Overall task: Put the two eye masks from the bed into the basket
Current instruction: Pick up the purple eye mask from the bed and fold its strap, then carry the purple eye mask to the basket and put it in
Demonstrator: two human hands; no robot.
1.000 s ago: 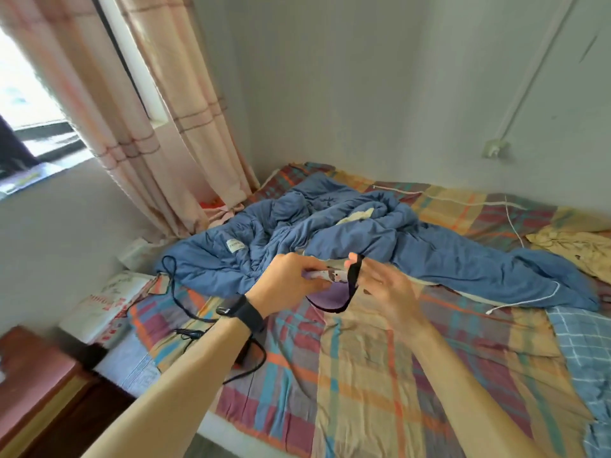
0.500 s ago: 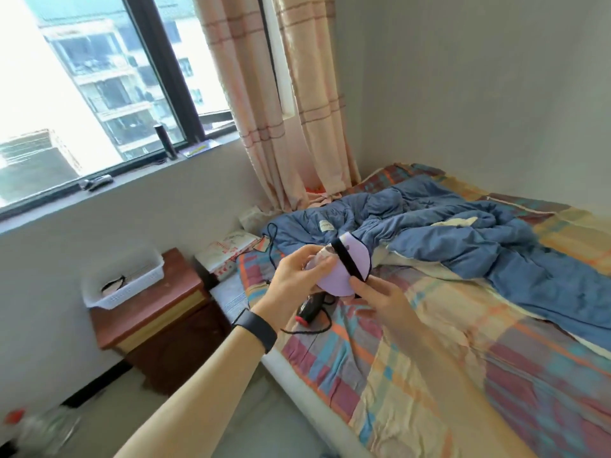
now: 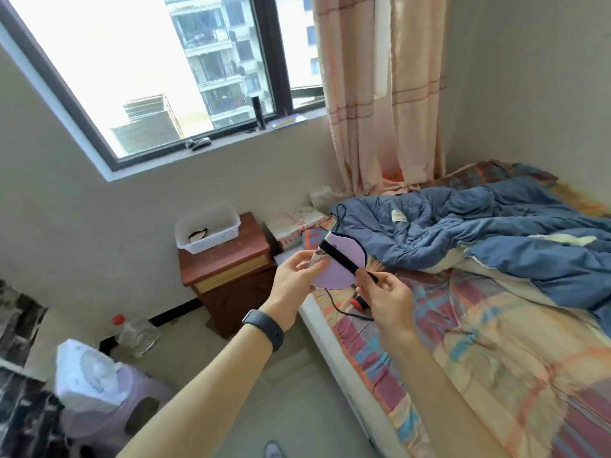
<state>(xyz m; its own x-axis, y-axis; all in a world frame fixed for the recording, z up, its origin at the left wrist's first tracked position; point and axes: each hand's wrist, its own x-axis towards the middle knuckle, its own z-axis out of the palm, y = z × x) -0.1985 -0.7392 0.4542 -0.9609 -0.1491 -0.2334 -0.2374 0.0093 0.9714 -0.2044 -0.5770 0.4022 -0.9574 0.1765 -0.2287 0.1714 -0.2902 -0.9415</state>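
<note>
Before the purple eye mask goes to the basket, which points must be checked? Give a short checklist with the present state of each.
1. Purple eye mask held by both hands: ok; left hand and right hand have a grip.
2. Black strap hanging free: cannot tell.
3. White basket in view on the nightstand: ok.
4. Room in basket: ok, one dark-edged item inside.
5. Both masks in basket: not ok.

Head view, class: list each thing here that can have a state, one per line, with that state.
Lilac fabric eye mask with black strap: held in the air by both hands.
Left hand: pinching the mask's edge.
Right hand: gripping the strap.
White plastic basket: on the bedside cabinet, something dark-rimmed inside.
Blue quilt: crumpled on the bed.
Striped curtain: drawn aside.
</note>
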